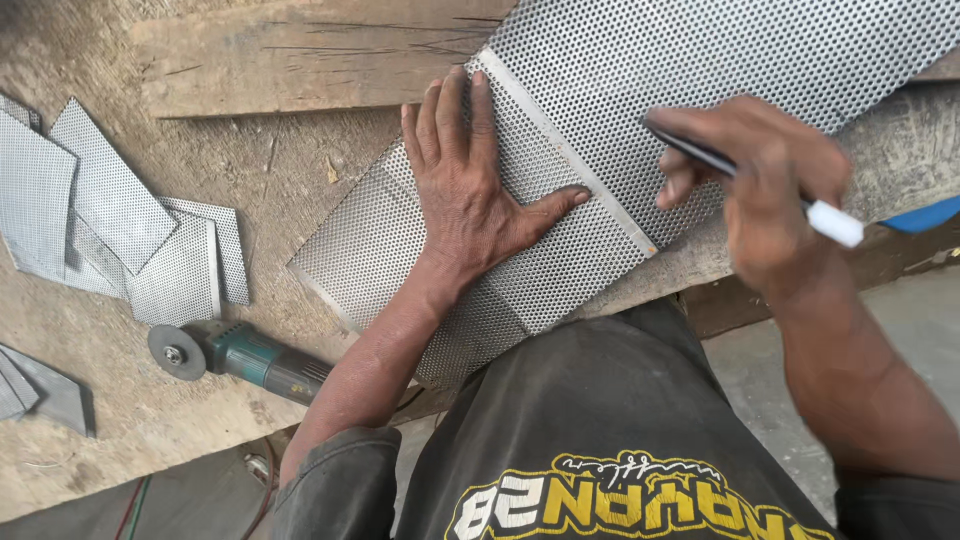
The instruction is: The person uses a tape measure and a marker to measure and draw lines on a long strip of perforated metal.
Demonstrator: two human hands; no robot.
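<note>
Left hand (465, 190) flat, fingers spread, pins small perforated sheet (450, 260) at frame centre over larger sheet (720, 60). Right hand (765, 190) clamps marker (745, 175). Risk: template slides under light pressure, skewing the line; cut edges may nick fingers.

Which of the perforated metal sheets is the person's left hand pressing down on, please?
The left hand presses the smaller perforated sheet lying atop the large sheet, not the cut pieces at the left.

The left hand (468, 190) lies flat, palm down, near the middle of the frame, fingers together pointing to the top and thumb spread out to the right. The right hand (765, 190), at the upper right and slightly blurred, is curled in a writing grip, forearm running down to the lower right corner.
</note>
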